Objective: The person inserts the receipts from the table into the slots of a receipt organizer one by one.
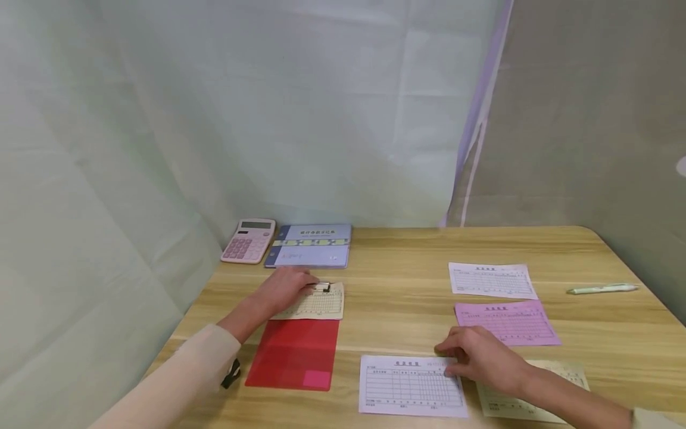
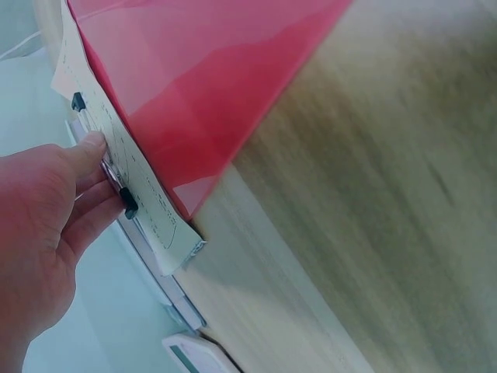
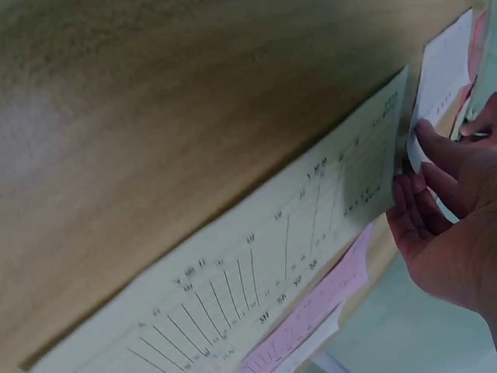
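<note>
My left hand [image 1: 286, 289] pinches a black binder clip [image 2: 128, 200] at the top edge of a cream printed form pad [image 1: 324, 305]. In the left wrist view the thumb lies on the clip, with the fingers curled behind it. The pad overlaps the far end of a red folder [image 1: 295, 354]. My right hand [image 1: 482, 357] holds the upper right corner of a white printed slip [image 1: 409, 387], thumb on its face and fingers at its edge. Under the right wrist lies a cream slip [image 3: 233, 272], with a pink slip [image 1: 509, 325] just beyond.
Another white slip [image 1: 490, 280] lies behind the pink one. A pen [image 1: 602, 289] is at the right of the wooden table [image 1: 396, 298]. A pink calculator [image 1: 249, 241] and a blue account book [image 1: 311, 245] lie at the back left, before the hanging cloth [image 1: 321, 119].
</note>
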A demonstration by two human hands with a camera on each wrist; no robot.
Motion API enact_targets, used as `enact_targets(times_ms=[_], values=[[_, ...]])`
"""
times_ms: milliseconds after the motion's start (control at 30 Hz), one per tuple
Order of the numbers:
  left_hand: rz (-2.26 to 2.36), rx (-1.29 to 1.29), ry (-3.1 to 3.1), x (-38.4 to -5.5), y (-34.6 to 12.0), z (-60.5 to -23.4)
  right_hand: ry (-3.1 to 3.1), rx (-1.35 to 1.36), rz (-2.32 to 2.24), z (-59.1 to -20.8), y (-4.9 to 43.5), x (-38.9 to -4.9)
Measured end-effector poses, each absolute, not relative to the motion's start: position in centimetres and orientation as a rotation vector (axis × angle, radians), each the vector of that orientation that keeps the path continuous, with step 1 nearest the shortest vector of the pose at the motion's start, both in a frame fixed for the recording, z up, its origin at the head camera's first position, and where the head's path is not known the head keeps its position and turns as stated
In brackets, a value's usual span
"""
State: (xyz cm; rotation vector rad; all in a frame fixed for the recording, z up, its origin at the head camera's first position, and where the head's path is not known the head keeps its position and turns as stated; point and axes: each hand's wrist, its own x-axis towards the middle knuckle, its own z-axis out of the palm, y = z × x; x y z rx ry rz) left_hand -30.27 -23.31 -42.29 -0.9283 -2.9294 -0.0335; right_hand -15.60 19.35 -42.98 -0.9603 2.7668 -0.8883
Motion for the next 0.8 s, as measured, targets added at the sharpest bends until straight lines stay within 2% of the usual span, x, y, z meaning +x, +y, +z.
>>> enact_targets(times_ms=[467, 800], values=[[-0.011, -0.953, -2.887, -30.3, -23.4, -42.3, 2.835, -0.840, -1.006, -43.6, 19.1, -15.1], [-0.012, -0.931, -2.913, -30.3, -23.4, -42.3, 2.804, -0.827, -1.185, -41.5, 17.9, -17.6]])
